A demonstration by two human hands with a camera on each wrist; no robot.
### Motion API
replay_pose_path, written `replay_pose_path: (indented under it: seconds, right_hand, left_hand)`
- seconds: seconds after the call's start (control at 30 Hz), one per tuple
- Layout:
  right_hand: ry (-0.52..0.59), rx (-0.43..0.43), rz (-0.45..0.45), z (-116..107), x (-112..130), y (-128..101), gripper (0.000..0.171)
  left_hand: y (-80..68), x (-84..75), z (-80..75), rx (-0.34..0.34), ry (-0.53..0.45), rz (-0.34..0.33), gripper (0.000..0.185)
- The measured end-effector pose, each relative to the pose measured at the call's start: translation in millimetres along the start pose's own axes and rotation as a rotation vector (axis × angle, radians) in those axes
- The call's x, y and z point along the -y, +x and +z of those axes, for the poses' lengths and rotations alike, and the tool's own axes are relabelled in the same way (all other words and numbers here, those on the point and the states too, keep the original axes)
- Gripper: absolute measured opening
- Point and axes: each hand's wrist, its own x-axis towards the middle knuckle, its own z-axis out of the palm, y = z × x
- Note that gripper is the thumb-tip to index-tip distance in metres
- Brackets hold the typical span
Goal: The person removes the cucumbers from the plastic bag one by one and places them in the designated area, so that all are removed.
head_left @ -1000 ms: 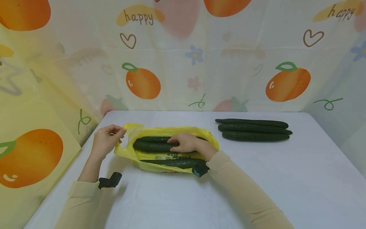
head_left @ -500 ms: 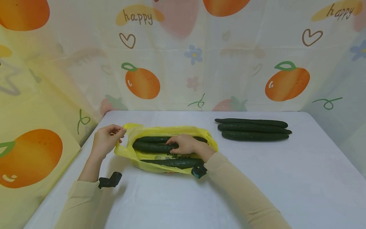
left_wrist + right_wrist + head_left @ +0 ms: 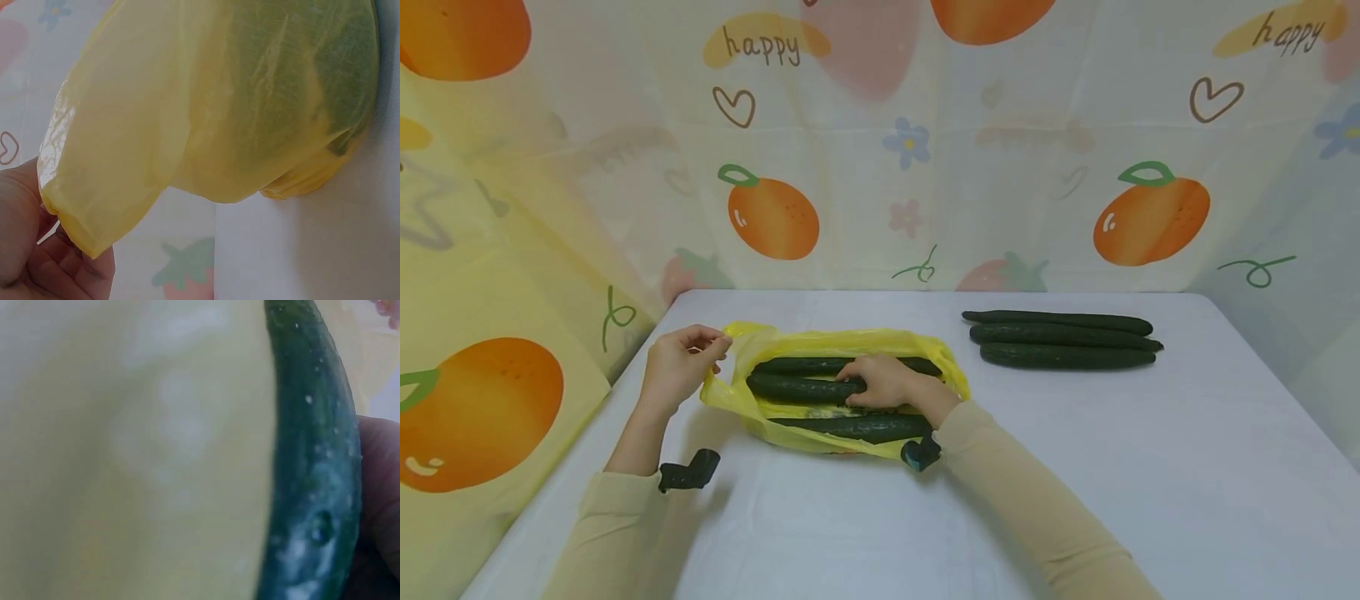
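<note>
Head view shows a white table (image 3: 1075,500) set against fabric walls printed with oranges, hearts and the word "happy". Near the table's left side lies a yellow plastic bag (image 3: 790,342), its mouth open upward, with three dark green cucumbers inside, lying lengthwise side by side. Well apart to the right, three more cucumbers (image 3: 1063,340) lie in a neat row on the bare tabletop. The left hand (image 3: 681,367) pinches the bag's left edge between thumb and curled fingers, holding the opening up; the left wrist view shows the bunched yellow film (image 3: 187,125) caught at the fingertips (image 3: 56,265). The right hand (image 3: 887,382) reaches into the bag, fingers curled around the middle cucumber (image 3: 797,387). In the right wrist view, this cucumber's bumpy skin (image 3: 315,475) fills the frame beside a fingertip.
</note>
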Motion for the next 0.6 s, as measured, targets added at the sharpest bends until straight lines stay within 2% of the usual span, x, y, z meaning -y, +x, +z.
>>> replay_pose_path:
  seconds: [0.6]
  right_hand:
    - [0.022,-0.033,0.049,2.0,4.7,-0.6,0.036]
  left_hand:
    - [-0.9,-0.7,-1.0,-0.003,-0.022,-0.011,0.025]
